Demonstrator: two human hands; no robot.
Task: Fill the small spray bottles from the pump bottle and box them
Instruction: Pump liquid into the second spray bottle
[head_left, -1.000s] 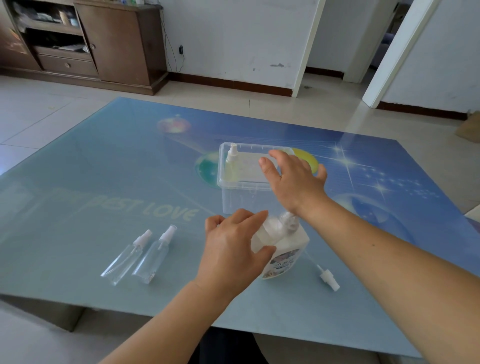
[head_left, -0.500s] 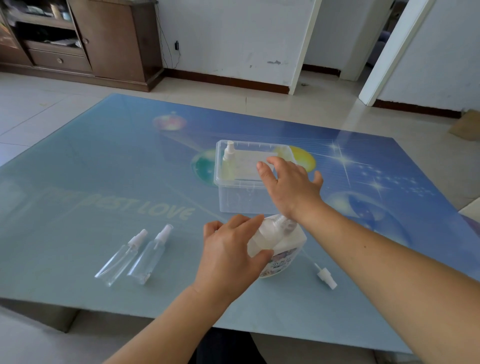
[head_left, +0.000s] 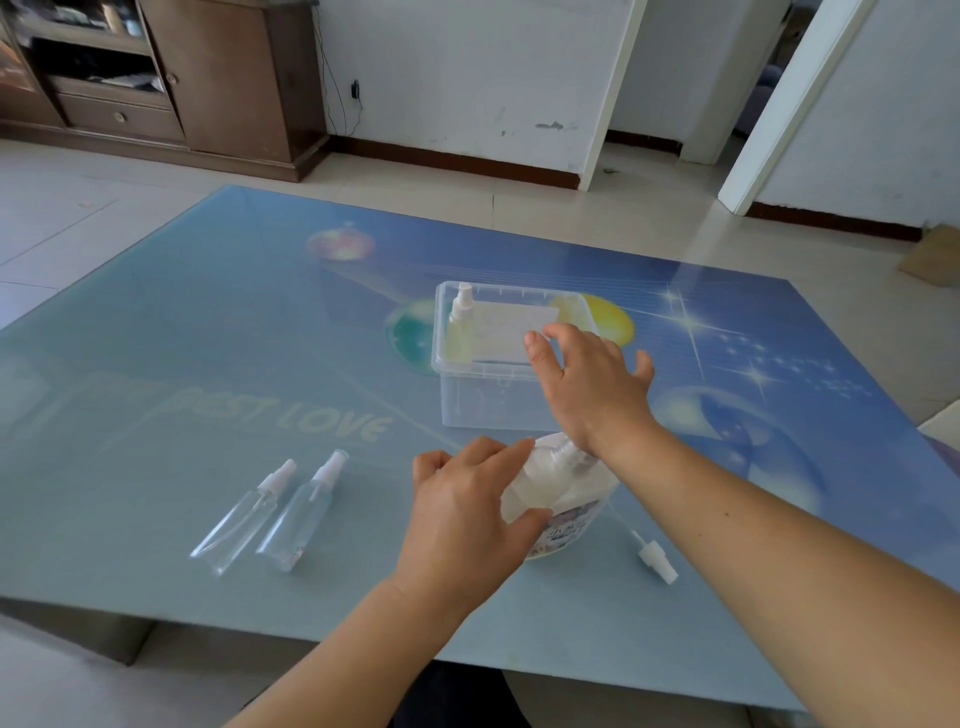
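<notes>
Presently, the left hand (head_left: 467, 525) grips the shoulder of the pump bottle (head_left: 563, 512), fingers curled over its top and thumb against its near side; the bottle stands on the tabletop (head_left: 156, 395) directly under and just right of that hand. The right hand (head_left: 587, 384) is above the pump head, wrist over the nozzle, fingers spread and loosely extended, holding nothing; whether the heel of the palm touches the pump cannot be told. Just beyond the right hand's fingertips stands a clear plastic box (head_left: 483, 395), open at the top, with one filled spray bottle (head_left: 460, 327) upright in its far-left corner and a pale sheet lying on its floor. Well to the left of the left hand two clear spray bottles lie on their sides, touching or nearly so: the outer one (head_left: 244, 517) and the inner one (head_left: 301, 514), both capped with white sprayers pointing away from the person. To the right of the pump bottle, below the right forearm, a loose white sprayer head (head_left: 657, 561) with its dip tube lies on the tabletop. A brown wooden cabinet (head_left: 223, 78) stands far beyond the left hand against the wall.
</notes>
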